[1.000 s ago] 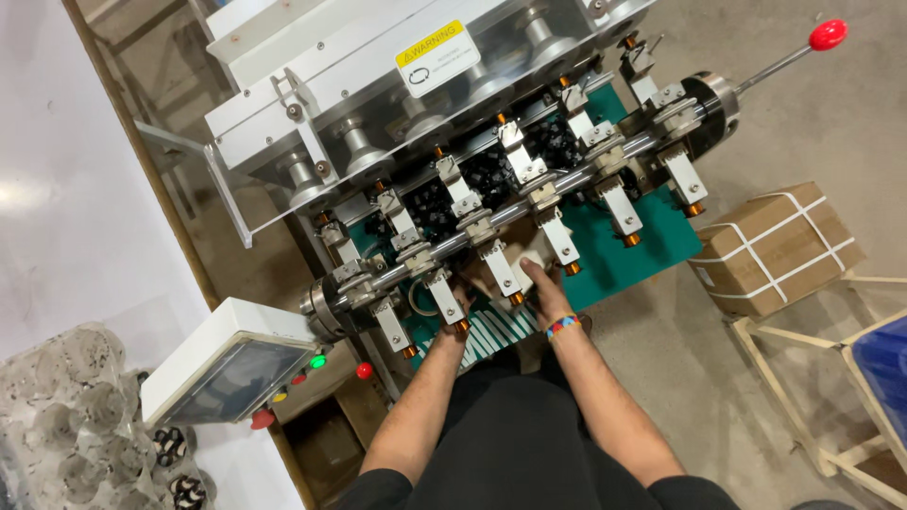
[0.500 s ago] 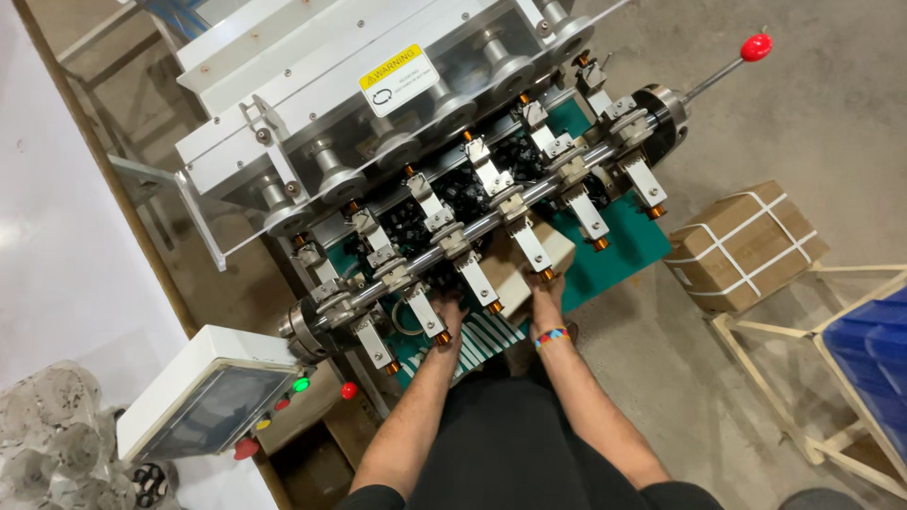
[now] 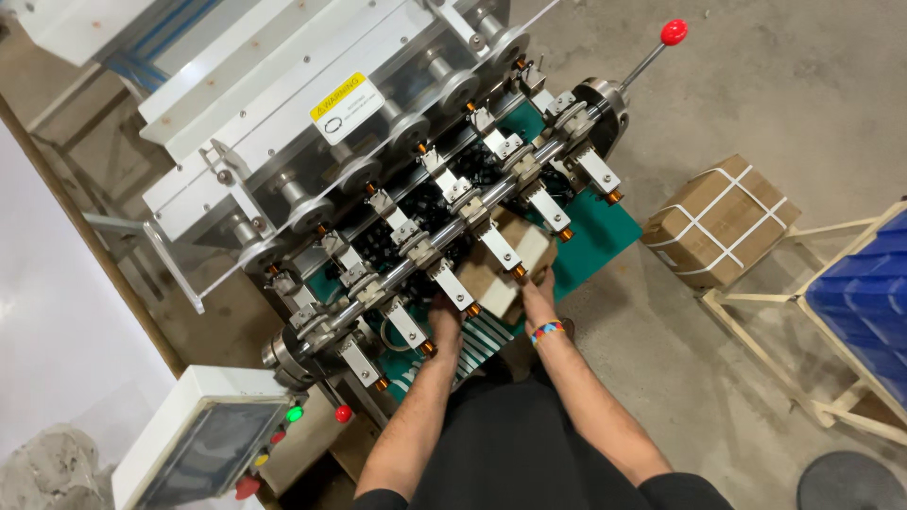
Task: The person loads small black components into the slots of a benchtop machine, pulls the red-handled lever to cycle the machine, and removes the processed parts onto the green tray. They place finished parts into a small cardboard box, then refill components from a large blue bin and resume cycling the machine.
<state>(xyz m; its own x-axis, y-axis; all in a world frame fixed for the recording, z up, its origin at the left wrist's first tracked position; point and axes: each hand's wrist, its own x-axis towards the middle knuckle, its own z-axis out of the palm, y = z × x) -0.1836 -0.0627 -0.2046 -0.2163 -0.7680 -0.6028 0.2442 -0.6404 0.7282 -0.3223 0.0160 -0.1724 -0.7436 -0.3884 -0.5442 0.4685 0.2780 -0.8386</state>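
1. Seen from above, both forearms reach forward from the person's dark-clothed lap, side by side, into the front of a multi-station winding machine.
2. The left hand sits palm down with the wrist straight, just under a row of white clamp arms with orange tips. The right hand lies just beside it, angled a little outward, with a multicoloured beaded bracelet on the wrist.
3. Compared with half a second earlier, a small cardboard box now shows clearly between the hands and the shaft, lifted over the green base plate; before, it was mostly hidden under the clamp arms.
4. The right hand is closed around the near edge of the cardboard box, fingers curled under it. The left hand is pressed against the box's left side; how far its fingers are spread cannot be told, since the clamp arms cover them.
5. Beyond the hands runs a steel shaft. Far to the right of the right hand a red-knobbed lever sticks up, and a strapped carton rests on the floor. Left of the left hand stands a control box with coloured buttons.
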